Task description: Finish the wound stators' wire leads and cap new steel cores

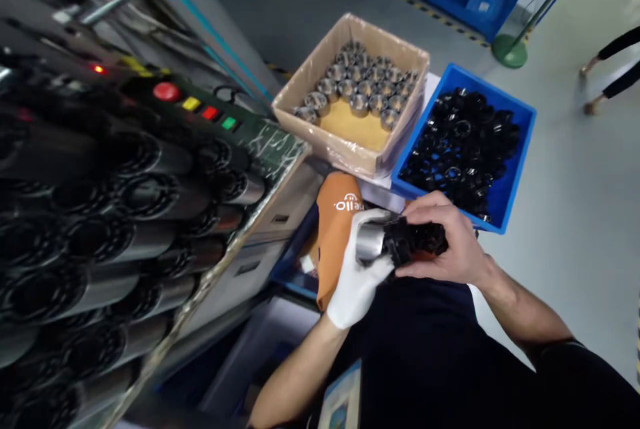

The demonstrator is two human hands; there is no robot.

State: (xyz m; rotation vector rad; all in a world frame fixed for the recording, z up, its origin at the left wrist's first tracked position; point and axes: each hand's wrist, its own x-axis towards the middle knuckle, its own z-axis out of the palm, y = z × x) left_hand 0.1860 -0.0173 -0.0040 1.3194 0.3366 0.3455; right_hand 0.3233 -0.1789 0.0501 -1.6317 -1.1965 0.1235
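My left hand, in a white glove, is closed around a silver metal sleeve. A black toothed part sits against the right end of the sleeve; whether it is seated inside cannot be made out. My right hand, bare, curls its fingers over more black parts, which touch or nearly touch that toothed part. Both hands are close together in front of my dark clothing. Just beyond them stands a blue bin heaped with small black parts.
A plastic-lined cardboard box holds several metal rings. Beside my left hand hangs an orange cloth. At left, rows of metal cylinders stand by a control panel with a red button. Another person's legs show at far right.
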